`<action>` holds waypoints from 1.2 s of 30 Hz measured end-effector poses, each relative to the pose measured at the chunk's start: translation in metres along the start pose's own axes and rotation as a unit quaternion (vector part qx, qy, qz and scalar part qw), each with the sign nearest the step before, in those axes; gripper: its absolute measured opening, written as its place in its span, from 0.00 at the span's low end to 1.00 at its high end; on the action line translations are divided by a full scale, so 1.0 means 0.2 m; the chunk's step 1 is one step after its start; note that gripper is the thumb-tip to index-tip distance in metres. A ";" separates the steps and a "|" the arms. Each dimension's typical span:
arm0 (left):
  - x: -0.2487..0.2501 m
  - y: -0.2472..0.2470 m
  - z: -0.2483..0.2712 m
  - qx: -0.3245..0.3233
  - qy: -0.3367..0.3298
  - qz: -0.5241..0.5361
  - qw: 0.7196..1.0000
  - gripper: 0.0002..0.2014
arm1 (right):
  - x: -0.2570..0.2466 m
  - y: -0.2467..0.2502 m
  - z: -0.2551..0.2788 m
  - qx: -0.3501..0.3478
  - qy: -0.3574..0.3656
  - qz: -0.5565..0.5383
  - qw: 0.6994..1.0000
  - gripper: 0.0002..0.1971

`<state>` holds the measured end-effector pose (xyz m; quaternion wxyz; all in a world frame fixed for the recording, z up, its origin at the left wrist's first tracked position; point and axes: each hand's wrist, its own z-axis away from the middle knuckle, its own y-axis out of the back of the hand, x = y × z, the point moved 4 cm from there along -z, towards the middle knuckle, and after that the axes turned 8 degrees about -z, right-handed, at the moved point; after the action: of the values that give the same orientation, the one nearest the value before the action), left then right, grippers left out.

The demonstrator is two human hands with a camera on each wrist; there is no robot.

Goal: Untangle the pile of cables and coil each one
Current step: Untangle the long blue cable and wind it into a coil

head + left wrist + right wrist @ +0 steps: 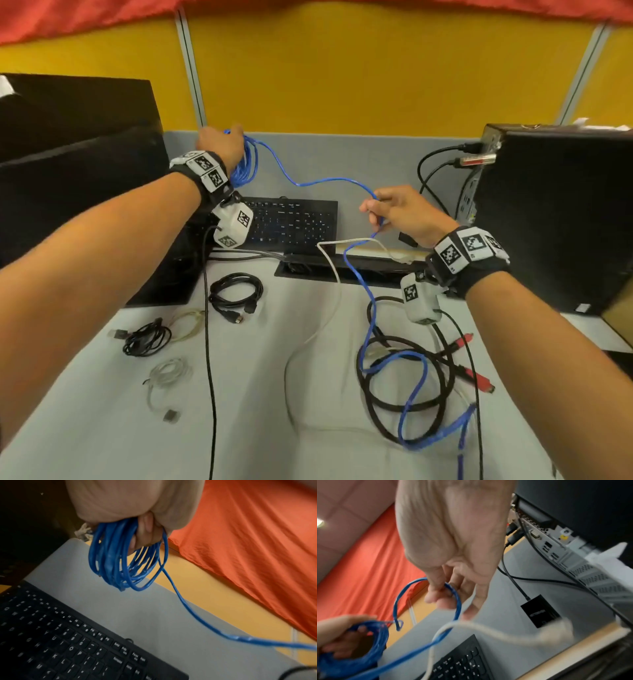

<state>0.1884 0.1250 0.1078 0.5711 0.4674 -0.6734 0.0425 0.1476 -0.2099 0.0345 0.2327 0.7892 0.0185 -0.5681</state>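
Blue cable [322, 181] sags from the coil gripped in the left hand [219, 142] toward four o'clock, where the right hand [402, 214] pinches it.

An office cubicle; yellow partition panels [376, 68] behind a grey desk [257, 394], black keyboard [294, 222], desktop computer tower [555, 212]

Black keyboard [291, 221] at the back of the grey desk [260, 394]. Black PC tower [561, 212] on the right, rear ports facing in, small black adapter box [540, 610] beside it. Dark monitor [78, 178] left. Yellow partition [359, 68] behind, red cloth [85, 17] over its top.
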 end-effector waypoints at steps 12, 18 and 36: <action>-0.02 -0.15 0.07 -0.064 0.000 0.078 0.995 0.23 | -0.57 0.37 -0.17 0.339 0.304 -0.063 0.888 0.06; 0.19 -0.14 0.12 -0.072 -0.023 0.176 0.981 0.22 | -0.58 0.24 -0.30 0.250 0.246 0.137 0.926 0.07; 0.34 -0.25 0.43 -0.390 -0.217 0.181 0.876 0.32 | -0.46 0.14 -0.32 0.272 0.218 -0.040 0.937 0.05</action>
<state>0.1654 0.0065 0.1092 0.5289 0.0737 -0.8153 -0.2238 0.1812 -0.1889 0.1433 -0.0231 0.9253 -0.0550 -0.3746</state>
